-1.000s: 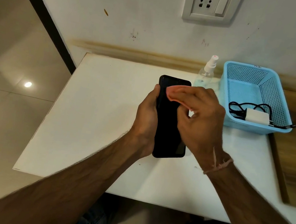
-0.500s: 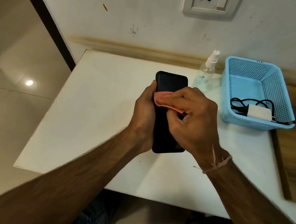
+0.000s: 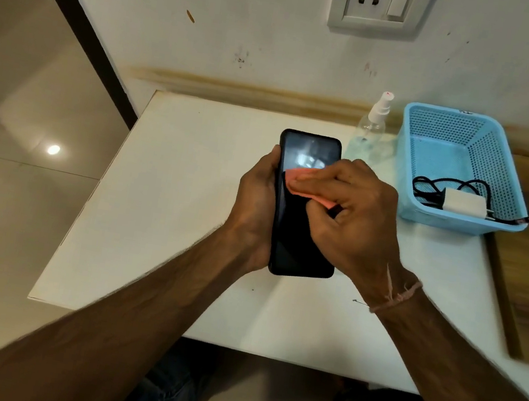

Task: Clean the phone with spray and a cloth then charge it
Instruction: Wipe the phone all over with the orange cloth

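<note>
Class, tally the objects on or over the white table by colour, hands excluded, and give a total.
Black: 2 (phone, charging cable)
Blue: 1 (basket)
Pink: 1 (cloth)
White: 1 (charger plug)
Clear: 1 (spray bottle)
Total: 6

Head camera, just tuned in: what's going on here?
A person holds the black phone over the white table in the left hand and presses a pink cloth against its screen with the right hand. The spray bottle stands by the wall beside the blue basket, where the white charger and its black cable lie. Nothing is plugged into the wall socket, so charging has not started.
</note>
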